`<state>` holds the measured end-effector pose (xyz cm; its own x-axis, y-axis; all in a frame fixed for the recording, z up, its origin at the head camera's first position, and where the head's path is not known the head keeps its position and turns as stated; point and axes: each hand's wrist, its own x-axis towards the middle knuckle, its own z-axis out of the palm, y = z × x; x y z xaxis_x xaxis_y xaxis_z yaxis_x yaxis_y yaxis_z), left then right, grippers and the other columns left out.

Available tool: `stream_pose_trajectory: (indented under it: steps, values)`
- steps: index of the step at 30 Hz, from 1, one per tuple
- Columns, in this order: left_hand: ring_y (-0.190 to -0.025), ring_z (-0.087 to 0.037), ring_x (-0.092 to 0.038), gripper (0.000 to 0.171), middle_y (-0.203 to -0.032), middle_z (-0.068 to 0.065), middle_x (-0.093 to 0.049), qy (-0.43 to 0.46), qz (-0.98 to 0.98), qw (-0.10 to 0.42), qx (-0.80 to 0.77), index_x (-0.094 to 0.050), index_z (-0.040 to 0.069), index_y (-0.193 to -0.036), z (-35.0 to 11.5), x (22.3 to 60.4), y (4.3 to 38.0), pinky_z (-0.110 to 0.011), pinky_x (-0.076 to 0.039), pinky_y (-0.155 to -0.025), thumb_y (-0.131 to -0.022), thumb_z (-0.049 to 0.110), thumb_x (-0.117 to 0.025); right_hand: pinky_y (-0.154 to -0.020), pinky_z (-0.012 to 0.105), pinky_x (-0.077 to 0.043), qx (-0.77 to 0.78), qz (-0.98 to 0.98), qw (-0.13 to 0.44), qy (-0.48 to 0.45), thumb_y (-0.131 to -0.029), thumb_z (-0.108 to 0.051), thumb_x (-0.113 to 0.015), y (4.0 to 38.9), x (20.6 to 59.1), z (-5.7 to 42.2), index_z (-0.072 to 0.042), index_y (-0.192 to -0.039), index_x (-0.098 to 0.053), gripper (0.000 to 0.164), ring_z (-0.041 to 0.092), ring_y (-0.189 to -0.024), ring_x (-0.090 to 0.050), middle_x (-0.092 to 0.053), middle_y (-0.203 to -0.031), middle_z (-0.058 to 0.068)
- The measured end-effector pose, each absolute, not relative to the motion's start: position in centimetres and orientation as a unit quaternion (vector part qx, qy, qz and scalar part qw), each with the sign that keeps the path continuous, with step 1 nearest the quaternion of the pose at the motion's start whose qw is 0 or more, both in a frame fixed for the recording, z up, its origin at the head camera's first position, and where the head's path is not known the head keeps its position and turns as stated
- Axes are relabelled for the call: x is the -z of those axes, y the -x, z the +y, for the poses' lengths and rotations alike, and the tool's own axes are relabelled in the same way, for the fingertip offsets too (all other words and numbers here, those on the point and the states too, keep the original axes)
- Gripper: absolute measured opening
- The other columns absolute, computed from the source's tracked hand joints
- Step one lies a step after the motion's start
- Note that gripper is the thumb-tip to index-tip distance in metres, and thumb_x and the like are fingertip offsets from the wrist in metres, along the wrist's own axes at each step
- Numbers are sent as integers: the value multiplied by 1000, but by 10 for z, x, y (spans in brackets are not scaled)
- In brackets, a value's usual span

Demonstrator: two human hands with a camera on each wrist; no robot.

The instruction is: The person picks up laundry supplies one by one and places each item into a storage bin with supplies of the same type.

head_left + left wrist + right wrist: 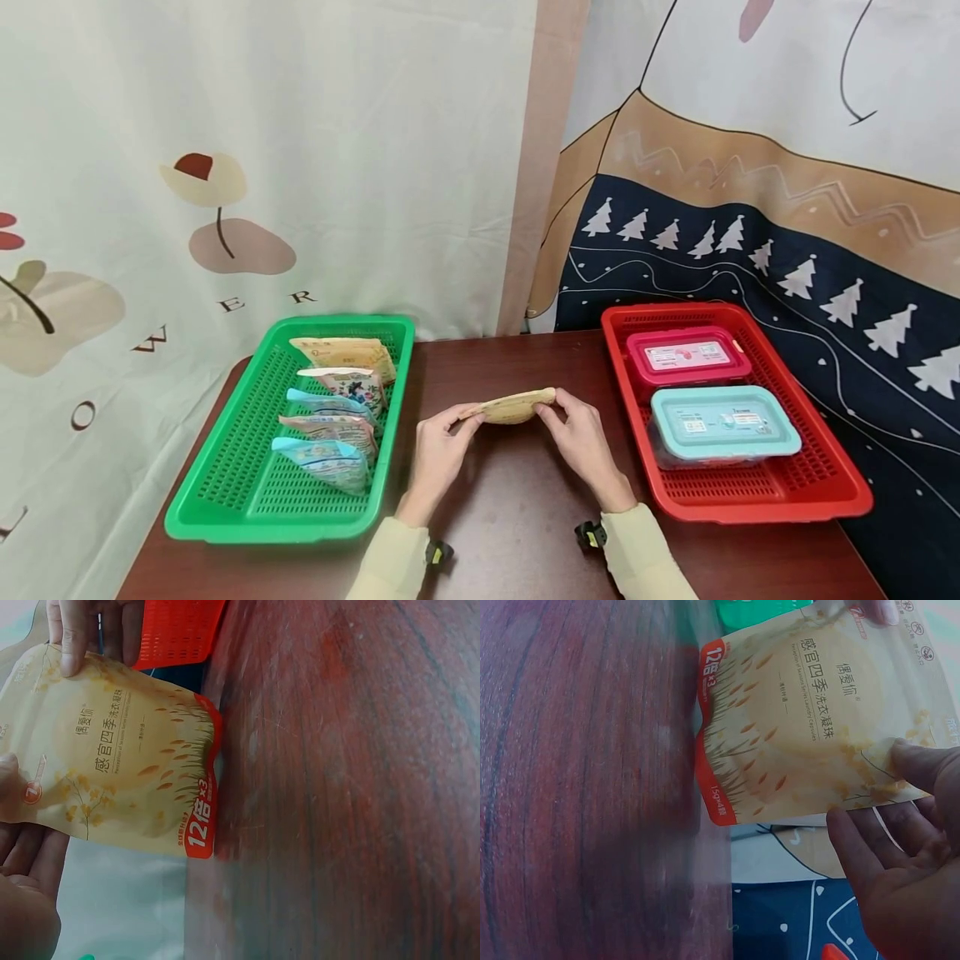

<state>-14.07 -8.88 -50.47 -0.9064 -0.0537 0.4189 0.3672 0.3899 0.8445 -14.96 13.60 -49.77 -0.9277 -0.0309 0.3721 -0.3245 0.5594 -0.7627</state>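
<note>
A yellow pouch of laundry capsules with a red bottom band is held upright between both hands over the middle of the table. My left hand pinches one side edge, thumb on the printed face. The opposite edge is pinched by my right hand, its thumb also on the front and fingers behind. In the left wrist view the pouch shows its printed front, with the red band close to the wooden surface. The right wrist view shows the same pouch front.
On the left, a green basket holds several standing pouches in a row. To the right, a red basket contains a pink-lidded box and a blue-lidded box. The brown table meets a printed curtain at its back.
</note>
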Motion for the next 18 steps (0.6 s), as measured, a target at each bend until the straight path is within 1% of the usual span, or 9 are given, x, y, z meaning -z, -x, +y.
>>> stream_pose_trajectory:
  steps: [4,6,9,12,13,15,16,18]
  values:
    - [-90,-8,-74,10,-94,4,-80,99,-812,198,541,-83,12,-98,-90,505,140,-18,-56,-77,-89,8,-81,-68,30,-50,-456,-865,176,-114,-94,-11,-77,149,500,135,-15,-98,-75,6,11,-74,-55,-75,-92,-3]
    - [-87,-6,-73,9,-93,2,-80,103,-810,205,540,-83,12,-97,-90,504,140,-18,-55,-75,-89,7,-81,-64,27,-47,-458,-861,185,-119,-93,-10,-77,149,501,134,-16,-96,-75,7,10,-70,-53,-74,-89,-5]
    - [-73,-6,-71,10,-90,1,-79,105,-802,209,550,-83,12,-96,-90,501,139,-18,-55,-63,-90,6,-80,-59,24,-44,-464,-854,200,-126,-92,-9,-78,147,500,134,-16,-94,-75,8,9,-66,-50,-72,-86,-5]
    - [-64,-10,-69,10,-88,-2,-79,113,-788,211,567,-83,11,-96,-90,496,137,-21,-55,-55,-89,4,-80,-58,22,-45,-472,-846,211,-130,-91,-9,-80,144,498,134,-15,-94,-76,8,8,-67,-53,-73,-85,-5]
    - [-64,-11,-70,11,-88,-3,-79,117,-785,213,570,-83,11,-95,-90,494,136,-21,-56,-54,-89,3,-80,-58,21,-46,-476,-843,212,-130,-91,-9,-80,142,497,133,-15,-94,-76,8,7,-67,-55,-73,-85,-5]
    - [-68,-12,-72,11,-88,-5,-79,126,-784,225,565,-83,10,-95,-91,490,135,-22,-57,-57,-88,2,-80,-58,21,-48,-484,-839,213,-130,-90,-8,-80,139,494,133,-15,-94,-77,8,6,-69,-58,-74,-85,-5]
    - [-72,-12,-73,11,-88,-6,-79,130,-784,232,562,-83,9,-94,-92,488,134,-22,-57,-59,-87,1,-81,-59,21,-49,-487,-837,213,-131,-90,-8,-80,138,493,132,-15,-94,-77,9,6,-70,-59,-74,-85,-6]
    - [-73,-8,-72,12,-87,-5,-79,134,-788,247,547,-83,10,-93,-94,483,132,-19,-55,-61,-86,1,-81,-59,21,-50,-497,-832,207,-131,-91,-8,-80,134,488,131,-16,-95,-77,9,7,-70,-61,-73,-85,-6]
